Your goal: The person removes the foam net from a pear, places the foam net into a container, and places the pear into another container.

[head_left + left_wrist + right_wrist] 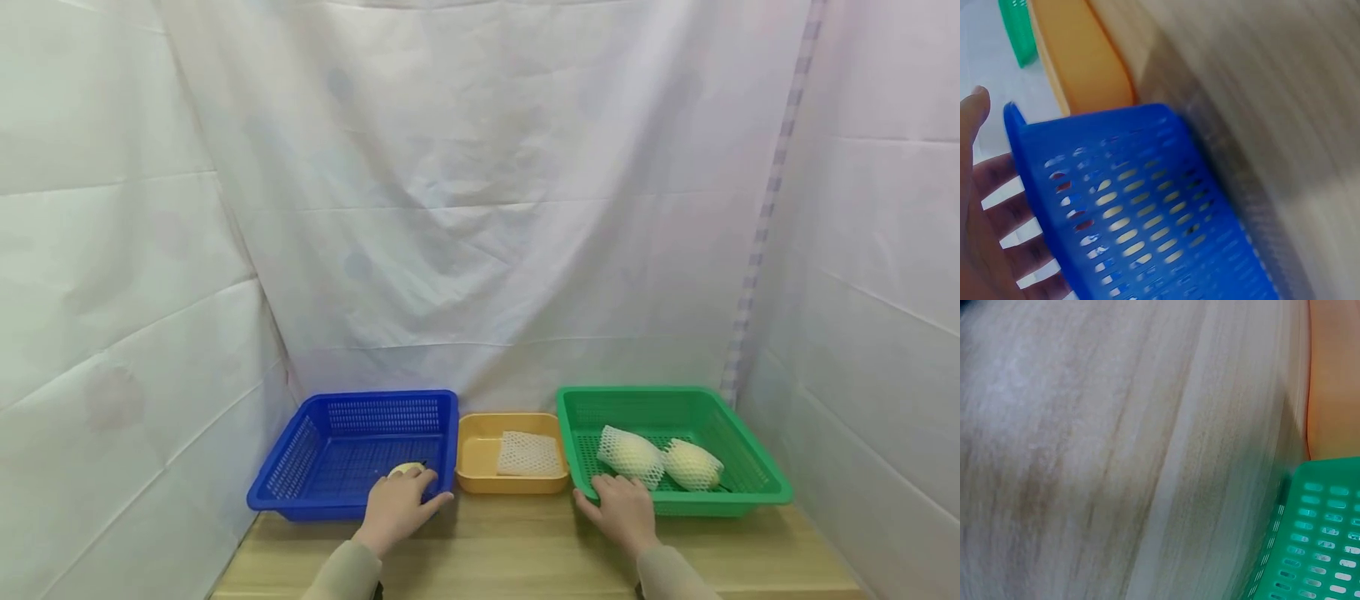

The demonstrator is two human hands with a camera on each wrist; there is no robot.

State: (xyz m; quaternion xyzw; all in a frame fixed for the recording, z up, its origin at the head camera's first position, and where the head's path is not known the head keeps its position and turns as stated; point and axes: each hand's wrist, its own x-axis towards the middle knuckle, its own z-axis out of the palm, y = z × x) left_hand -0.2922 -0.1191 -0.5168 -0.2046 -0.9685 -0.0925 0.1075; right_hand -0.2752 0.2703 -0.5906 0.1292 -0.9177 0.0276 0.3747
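My left hand (399,505) reaches over the front wall of a blue basket (296,503), fingers spread and loosely bent. Just beyond the fingertips lies a pale yellow pear (407,468) with a dark stem, partly covered by the hand; its yellow shows through the slots in the left wrist view. My right hand (624,510) is at the front left corner of a green basket (720,502), relaxed fingers over the rim. Inside that basket lie two pears in white foam nets, one left (630,455) and one right (692,465). The right wrist view does not show the hand.
Between the baskets stands a shallow orange tray (477,450) holding a flat white foam net (528,454). All three containers sit on a wooden table (510,550). White cloth (480,208) hangs behind and at both sides.
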